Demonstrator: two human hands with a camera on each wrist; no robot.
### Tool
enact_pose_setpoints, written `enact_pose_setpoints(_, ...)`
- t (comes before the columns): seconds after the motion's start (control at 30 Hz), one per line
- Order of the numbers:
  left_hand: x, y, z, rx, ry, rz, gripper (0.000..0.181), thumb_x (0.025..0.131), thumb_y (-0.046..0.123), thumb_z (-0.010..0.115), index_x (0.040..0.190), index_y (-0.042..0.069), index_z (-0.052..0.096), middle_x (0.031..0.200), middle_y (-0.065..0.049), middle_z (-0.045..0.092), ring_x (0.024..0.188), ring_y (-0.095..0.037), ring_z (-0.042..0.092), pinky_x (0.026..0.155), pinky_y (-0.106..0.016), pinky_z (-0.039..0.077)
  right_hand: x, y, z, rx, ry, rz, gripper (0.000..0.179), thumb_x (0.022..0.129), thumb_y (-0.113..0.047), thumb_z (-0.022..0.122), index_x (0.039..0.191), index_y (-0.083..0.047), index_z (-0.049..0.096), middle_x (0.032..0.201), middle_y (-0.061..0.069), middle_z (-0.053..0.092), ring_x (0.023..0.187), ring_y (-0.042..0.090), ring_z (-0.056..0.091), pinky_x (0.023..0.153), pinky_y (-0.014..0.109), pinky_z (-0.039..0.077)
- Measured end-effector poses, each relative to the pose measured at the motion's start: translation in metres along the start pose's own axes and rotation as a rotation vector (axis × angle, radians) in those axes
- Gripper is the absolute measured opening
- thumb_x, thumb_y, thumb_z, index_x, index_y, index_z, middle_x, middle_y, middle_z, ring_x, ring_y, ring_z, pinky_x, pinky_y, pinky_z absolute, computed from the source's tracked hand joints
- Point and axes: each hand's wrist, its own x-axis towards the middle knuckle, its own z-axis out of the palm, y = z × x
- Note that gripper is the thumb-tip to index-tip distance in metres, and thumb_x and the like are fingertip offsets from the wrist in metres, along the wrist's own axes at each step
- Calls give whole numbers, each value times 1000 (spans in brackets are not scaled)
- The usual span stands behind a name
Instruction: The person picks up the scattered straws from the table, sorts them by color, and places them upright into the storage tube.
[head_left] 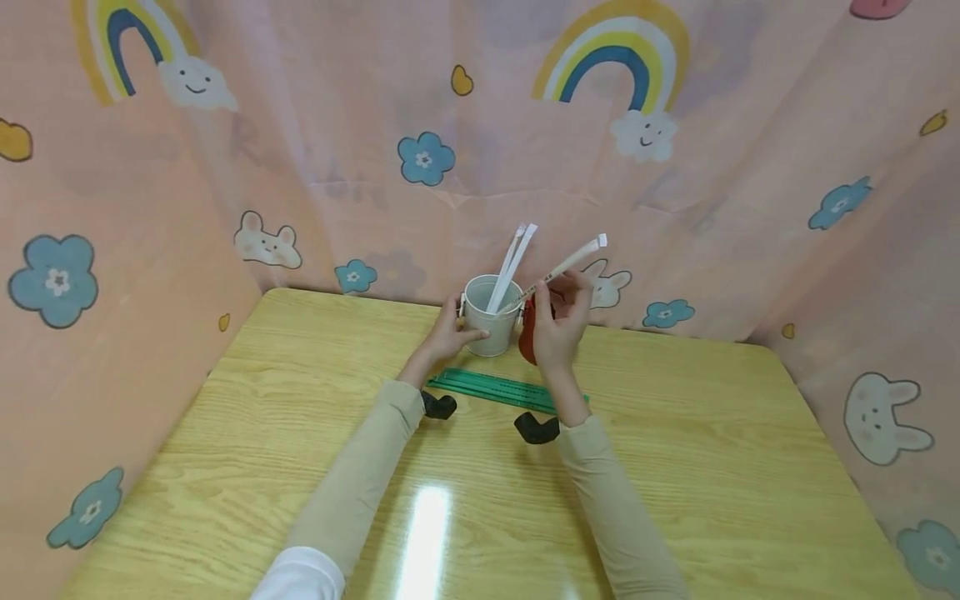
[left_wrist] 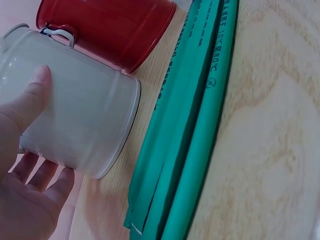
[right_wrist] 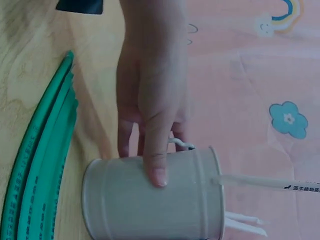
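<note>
My left hand (head_left: 442, 339) grips a small off-white metal bucket (head_left: 489, 342), thumb across its front and fingers at its left side. Two white paper-wrapped straws (head_left: 512, 267) lean out of the bucket's mouth. Over the rim, my right hand (head_left: 561, 329) pinches another wrapped straw (head_left: 577, 257) with dark print, tilted so that its lower end meets the mouth. That end shows at the rim of the bucket (right_wrist: 155, 200) in the right wrist view, where the right hand is out of sight. Several green-wrapped straws (left_wrist: 175, 130) lie on the table in front of the bucket.
Just right of the off-white bucket stands a red bucket (left_wrist: 107, 30), partly hidden by my right hand in the head view. A pink patterned curtain (head_left: 360, 125) rises behind the wooden table (head_left: 300, 358). Black wrist mounts (head_left: 537, 427) sit at both wrists.
</note>
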Motion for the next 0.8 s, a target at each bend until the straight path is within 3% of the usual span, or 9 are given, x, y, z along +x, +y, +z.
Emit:
enact_pose_setpoints(0.17,0,0,0,-12,3,-12,79,84,1,72,145,0,22,149,-19,29,141,-32,28,115,-47,31,4,1,3,58,51,-1,29,93,0,58,119,-2,45,100,-4,54,92,12,57,79,19,51)
enact_pose_setpoints(0.3,0,-1,0,-30,9,-29,80,84,2,72,146,2,22,149,-17,29,141,-31,28,116,-46,31,7,1,5,58,53,6,30,93,0,57,120,-3,44,102,-2,52,91,11,56,78,19,50)
enact_pose_setpoints(0.43,-1,-1,0,-41,5,-34,80,84,2,72,146,4,21,150,-16,28,142,-30,27,116,-45,31,8,-2,6,-8,14,73,29,93,3,56,120,2,45,101,1,54,91,11,56,79,18,51)
enact_pose_setpoints(0.6,-1,-3,1,-28,6,-24,81,84,2,72,147,3,21,150,-17,28,142,-31,26,116,-47,30,5,-14,7,-153,-70,182,28,91,3,59,115,13,50,99,20,60,88,15,58,78,17,51)
enact_pose_setpoints(0.8,-1,-2,1,-20,8,-20,78,84,3,72,145,2,23,148,-18,29,142,-31,27,116,-47,29,3,-15,6,-243,-143,273,35,91,2,61,122,12,49,108,30,58,91,22,59,77,13,50)
